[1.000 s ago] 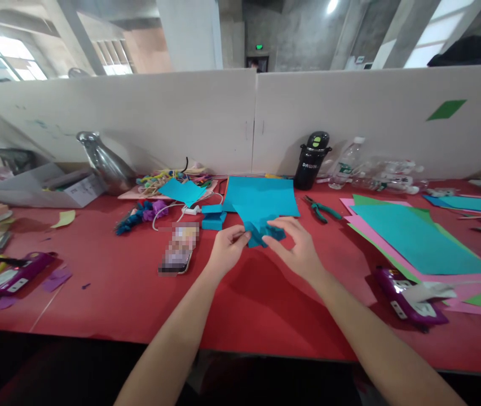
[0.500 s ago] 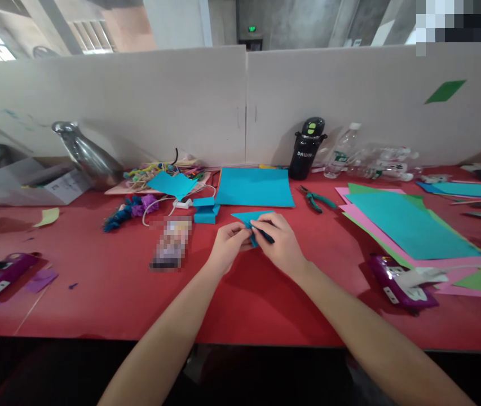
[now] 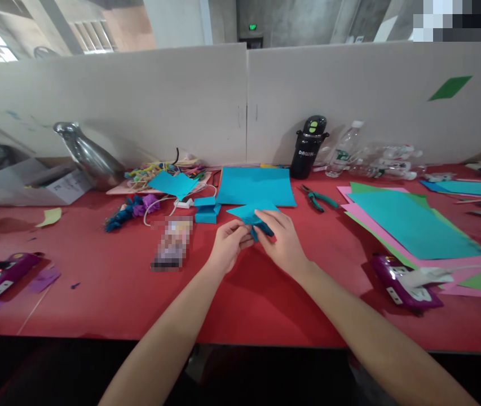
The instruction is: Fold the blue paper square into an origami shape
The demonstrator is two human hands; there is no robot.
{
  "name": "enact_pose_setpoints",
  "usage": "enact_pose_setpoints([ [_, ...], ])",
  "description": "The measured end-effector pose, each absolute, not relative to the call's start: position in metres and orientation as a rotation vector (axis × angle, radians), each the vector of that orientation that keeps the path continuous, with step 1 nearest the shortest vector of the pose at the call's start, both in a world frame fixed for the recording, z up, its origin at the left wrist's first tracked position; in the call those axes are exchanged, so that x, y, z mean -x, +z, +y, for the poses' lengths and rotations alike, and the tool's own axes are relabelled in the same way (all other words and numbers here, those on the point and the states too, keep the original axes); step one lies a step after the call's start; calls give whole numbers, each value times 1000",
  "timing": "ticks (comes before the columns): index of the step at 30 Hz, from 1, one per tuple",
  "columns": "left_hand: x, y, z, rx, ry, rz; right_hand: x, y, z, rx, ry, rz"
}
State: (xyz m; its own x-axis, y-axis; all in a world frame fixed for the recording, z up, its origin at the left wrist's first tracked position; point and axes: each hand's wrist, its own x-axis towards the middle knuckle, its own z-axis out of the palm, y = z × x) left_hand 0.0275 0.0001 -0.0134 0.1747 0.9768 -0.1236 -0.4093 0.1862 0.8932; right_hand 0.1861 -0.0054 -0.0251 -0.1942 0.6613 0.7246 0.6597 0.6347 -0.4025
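Observation:
Both of my hands meet at the middle of the red table (image 3: 244,304), pinching a small piece of blue paper (image 3: 246,213) between them. My left hand (image 3: 226,247) grips its near left edge with closed fingers. My right hand (image 3: 280,242) is closed on the rolled, darker end of the same piece. A pointed flap of the paper sticks out beyond my fingers toward a flat blue sheet (image 3: 256,186) lying just behind.
A phone (image 3: 171,243) lies left of my hands, with small blue blocks (image 3: 206,210) behind it. Green pliers (image 3: 318,198), a black bottle (image 3: 307,148) and clear bottles (image 3: 375,160) stand at the back right. Stacked coloured sheets (image 3: 413,225) and a purple glue gun (image 3: 405,285) lie right.
The paper piece went from spread open between my hands to gathered and pinched tight. The hands closed together over it, and the view dropped slightly.

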Motion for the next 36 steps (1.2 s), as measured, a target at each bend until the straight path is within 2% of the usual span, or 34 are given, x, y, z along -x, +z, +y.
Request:
enact_pose_setpoints([
  [16,-19,-17,4,-738,1141,772,-181,-19,-12,1129,-182,-2033],
  [24,-20,-15,4,-900,1166,867,-180,-19,-14,1150,-184,-2039],
  [27,-19,-13,5,-1087,1205,925,-183,-19,-13,1150,-35,-1892],
  [34,-14,-11,5,-1477,1223,1009,-207,-24,5,1179,748,-1413],
  [36,-12,-12,6,-1580,1215,1049,-210,-23,8,1184,832,-1418],
])
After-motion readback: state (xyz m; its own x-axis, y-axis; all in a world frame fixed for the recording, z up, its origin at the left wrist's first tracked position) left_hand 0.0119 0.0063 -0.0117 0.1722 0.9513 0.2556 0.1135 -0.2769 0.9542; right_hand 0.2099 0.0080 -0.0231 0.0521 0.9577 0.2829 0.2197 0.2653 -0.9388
